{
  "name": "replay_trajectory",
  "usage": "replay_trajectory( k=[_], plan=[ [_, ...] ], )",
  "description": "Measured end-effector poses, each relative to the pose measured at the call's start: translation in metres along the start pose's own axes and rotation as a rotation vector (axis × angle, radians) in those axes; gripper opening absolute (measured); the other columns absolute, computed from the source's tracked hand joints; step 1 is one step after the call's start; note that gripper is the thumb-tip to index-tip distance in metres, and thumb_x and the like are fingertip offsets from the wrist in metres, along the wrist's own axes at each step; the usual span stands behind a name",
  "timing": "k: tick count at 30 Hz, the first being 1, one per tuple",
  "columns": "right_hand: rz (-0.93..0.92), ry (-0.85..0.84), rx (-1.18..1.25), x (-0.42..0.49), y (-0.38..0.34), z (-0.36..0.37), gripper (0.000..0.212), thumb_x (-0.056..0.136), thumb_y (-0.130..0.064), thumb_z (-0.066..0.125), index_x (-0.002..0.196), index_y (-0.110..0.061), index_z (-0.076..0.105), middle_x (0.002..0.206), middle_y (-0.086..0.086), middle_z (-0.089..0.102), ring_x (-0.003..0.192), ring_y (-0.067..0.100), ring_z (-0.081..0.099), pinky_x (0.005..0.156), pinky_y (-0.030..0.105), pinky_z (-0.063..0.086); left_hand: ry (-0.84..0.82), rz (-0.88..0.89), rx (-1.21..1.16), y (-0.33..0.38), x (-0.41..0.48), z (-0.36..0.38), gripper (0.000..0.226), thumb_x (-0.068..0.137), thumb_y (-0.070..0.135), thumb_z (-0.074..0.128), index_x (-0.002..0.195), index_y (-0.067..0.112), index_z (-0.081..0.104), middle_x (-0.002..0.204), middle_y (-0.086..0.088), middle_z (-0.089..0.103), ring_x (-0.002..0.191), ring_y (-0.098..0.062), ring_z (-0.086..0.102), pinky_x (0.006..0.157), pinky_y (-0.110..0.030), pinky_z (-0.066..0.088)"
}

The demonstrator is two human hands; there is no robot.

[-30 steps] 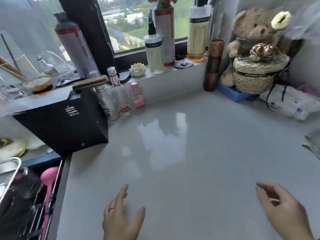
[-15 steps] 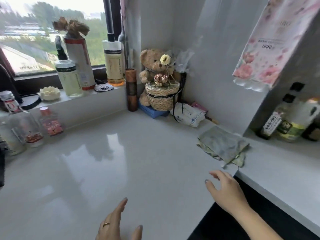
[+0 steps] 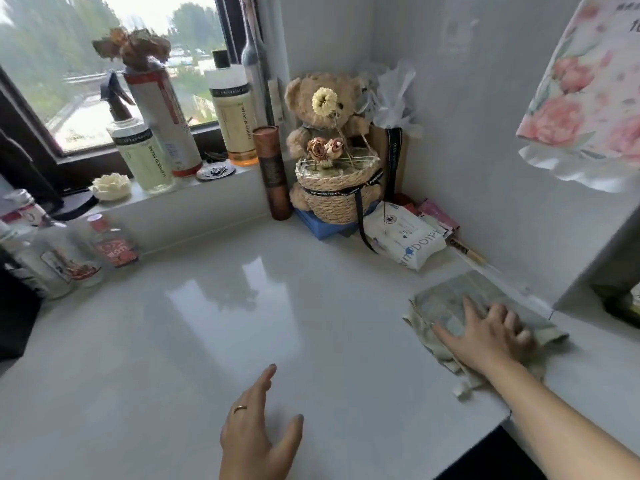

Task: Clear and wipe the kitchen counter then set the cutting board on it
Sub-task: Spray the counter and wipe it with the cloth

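Lying flat near the counter's (image 3: 207, 341) right edge, the greenish cloth (image 3: 446, 299) sits under our right hand (image 3: 491, 336), fingers spread wide and pressing on it. Our left hand (image 3: 258, 434) hovers over the bare middle, fingers loosely apart, holding nothing. A teddy bear (image 3: 325, 112) sits in the corner.

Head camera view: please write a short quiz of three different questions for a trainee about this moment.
1. True or false: the right hand lies flat on the cloth.
2. The left hand holds: A) a bottle B) nothing C) the cloth.
3. What stands directly in front of the teddy bear?

Key: 1 true; 2 B; 3 the woven basket.
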State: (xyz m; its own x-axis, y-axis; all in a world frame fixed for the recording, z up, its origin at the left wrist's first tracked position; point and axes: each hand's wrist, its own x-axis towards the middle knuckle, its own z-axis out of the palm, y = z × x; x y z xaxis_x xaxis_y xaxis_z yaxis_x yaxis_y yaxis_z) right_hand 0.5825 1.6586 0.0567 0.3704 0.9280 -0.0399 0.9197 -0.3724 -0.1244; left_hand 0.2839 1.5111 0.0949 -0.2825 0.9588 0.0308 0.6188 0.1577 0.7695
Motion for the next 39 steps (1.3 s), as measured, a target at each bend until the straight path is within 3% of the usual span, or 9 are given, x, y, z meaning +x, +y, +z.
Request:
replay_trajectory(
  k=[7, 12, 19, 23, 26, 28, 30, 34, 39],
  plan=[
    [-0.415, -0.066, 0.024, -0.081, -0.077, 0.02, 0.091, 0.059, -0.079, 0.026, 0.141, -0.041, 0.02, 0.131, 0.007, 0.033, 0.121, 0.026, 0.026, 0.1, 0.042, 0.02, 0.206, -0.154, -0.008, -0.008, -0.008, -0.018, 0.077, 0.05, 0.042, 0.059, 0.125, 0.026, 0.048, 0.112, -0.002, 0.062, 0.111, -0.024, 0.052, 0.098, -0.042, 0.037],
    [-0.99, -0.096, 0.056, -0.162, -0.168, 0.022, 0.071, 0.044, -0.07, 0.041, 0.099, -0.036, 0.069, 0.095, 0.004, 0.053, 0.092, 0.02, 0.04, 0.077, 0.034, 0.027, 0.308, -0.256, 0.019, -0.023, -0.011, -0.04, 0.076, 0.051, 0.034, 0.061, 0.126, 0.025, 0.049, 0.113, -0.002, 0.061, 0.114, -0.023, 0.052, 0.099, -0.041, 0.038],
    [-1.581, -0.318, -0.045, -0.175, -0.265, 0.031, 0.059, 0.076, -0.054, 0.048, 0.129, -0.039, 0.029, 0.126, 0.007, 0.036, 0.126, 0.023, 0.025, 0.106, 0.045, 0.01, 0.428, -0.375, 0.04, -0.078, 0.008, -0.088, 0.051, 0.07, -0.008, 0.064, 0.117, 0.01, 0.058, 0.117, -0.022, 0.059, 0.112, -0.036, 0.053, 0.097, -0.036, 0.038],
    [-1.372, -0.168, -0.148, -0.18, -0.305, 0.041, 0.055, 0.065, -0.078, 0.036, 0.117, -0.063, 0.042, 0.136, 0.007, 0.054, 0.124, 0.03, 0.052, 0.106, 0.042, 0.011, 0.419, -0.265, 0.095, -0.085, 0.038, -0.108, 0.033, 0.072, 0.011, 0.056, 0.102, -0.001, 0.067, 0.113, -0.027, 0.063, 0.105, -0.035, 0.061, 0.092, -0.03, 0.041],
    [-1.268, -0.092, -0.007, -0.171, -0.349, 0.04, 0.055, 0.064, -0.074, 0.036, 0.118, -0.063, 0.041, 0.152, 0.024, -0.017, 0.141, 0.044, 0.002, 0.107, 0.05, -0.003, 0.5, -0.033, 0.213, -0.081, 0.069, -0.107, 0.052, 0.079, 0.024, 0.032, 0.058, -0.007, 0.068, 0.092, -0.026, 0.071, 0.084, -0.013, 0.068, 0.083, -0.007, 0.037],
    [-1.237, -0.05, 0.078, -0.165, -0.376, 0.044, 0.056, 0.076, -0.063, 0.036, 0.13, -0.061, 0.022, 0.146, 0.013, -0.04, 0.14, 0.037, -0.022, 0.106, 0.046, -0.015, 0.446, 0.154, 0.393, -0.081, 0.085, -0.109, 0.064, 0.096, 0.025, 0.006, 0.081, 0.01, 0.066, 0.147, -0.009, 0.033, 0.115, 0.011, 0.039, 0.103, -0.002, 0.012],
    [-1.251, -0.054, 0.131, -0.156, -0.394, 0.044, 0.061, 0.091, -0.05, 0.027, 0.14, -0.047, -0.007, 0.153, 0.008, -0.021, 0.141, 0.031, -0.018, 0.109, 0.04, -0.017, 0.435, 0.2, 0.399, -0.092, 0.094, -0.111, 0.059, 0.095, 0.038, 0.002, 0.109, 0.019, 0.056, 0.148, 0.024, 0.015, 0.128, 0.018, 0.02, 0.103, -0.003, 0.008],
    [-0.984, -0.478, 0.571, -0.096, -0.411, 0.01, 0.047, 0.088, -0.029, 0.048, 0.134, -0.032, 0.042, 0.133, 0.0, 0.057, 0.125, 0.014, 0.049, 0.111, 0.032, 0.028, 0.443, -0.046, 0.263, -0.103, 0.127, -0.113, 0.052, 0.074, 0.038, 0.042, 0.079, -0.005, 0.07, 0.08, -0.021, 0.073, 0.068, -0.027, 0.072, 0.079, -0.01, 0.04],
    [-0.731, -0.248, 0.824, -0.018, -0.47, -0.052, 0.045, 0.081, -0.025, 0.064, 0.123, -0.015, 0.051, 0.111, 0.007, 0.066, 0.108, 0.023, 0.059, 0.094, 0.031, 0.042, 0.313, -0.241, -0.009, -0.113, 0.169, -0.125, 0.074, 0.07, 0.03, 0.071, 0.134, 0.027, 0.033, 0.131, -0.003, 0.054, 0.122, -0.018, 0.049, 0.097, -0.022, 0.036]
  ],
)
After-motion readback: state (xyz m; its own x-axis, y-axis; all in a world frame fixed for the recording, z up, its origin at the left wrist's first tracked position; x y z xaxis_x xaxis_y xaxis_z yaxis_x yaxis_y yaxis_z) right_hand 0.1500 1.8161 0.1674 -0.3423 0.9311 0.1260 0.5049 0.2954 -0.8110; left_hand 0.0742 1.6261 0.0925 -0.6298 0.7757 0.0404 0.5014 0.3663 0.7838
